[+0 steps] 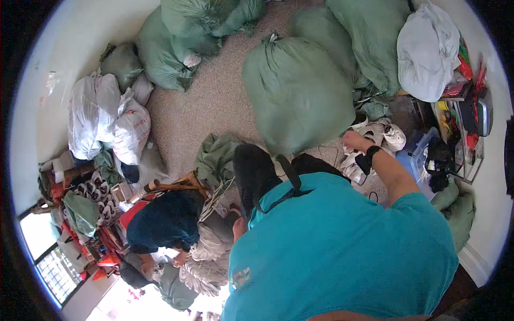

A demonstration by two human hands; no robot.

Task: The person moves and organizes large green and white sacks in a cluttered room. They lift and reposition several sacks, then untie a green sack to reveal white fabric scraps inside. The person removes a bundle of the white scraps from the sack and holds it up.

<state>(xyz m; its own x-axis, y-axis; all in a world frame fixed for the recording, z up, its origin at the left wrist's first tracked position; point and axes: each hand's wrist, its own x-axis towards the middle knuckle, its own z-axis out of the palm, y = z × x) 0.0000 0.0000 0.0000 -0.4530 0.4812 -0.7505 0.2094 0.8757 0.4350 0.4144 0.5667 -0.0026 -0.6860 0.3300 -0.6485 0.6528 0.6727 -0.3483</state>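
Reaching over white shoes (395, 138), the right hand (357, 142) looks partly curled; whether its grip holds 1, I cannot tell. The shoes lie beneath and right of it, near a green sack (300, 96).

We find red lettering printed on the bulging white plastic sack (128, 140) among the bags at the left, where its lines run aslant over the creased side; the characters are too small and blurred for us to make out for certain. On the front of the teal short-sleeved cloth shirt (342, 246), toward the wearer's left, we see a small pale-and-reddish printed patch (240, 277), likewise too blurred to read.
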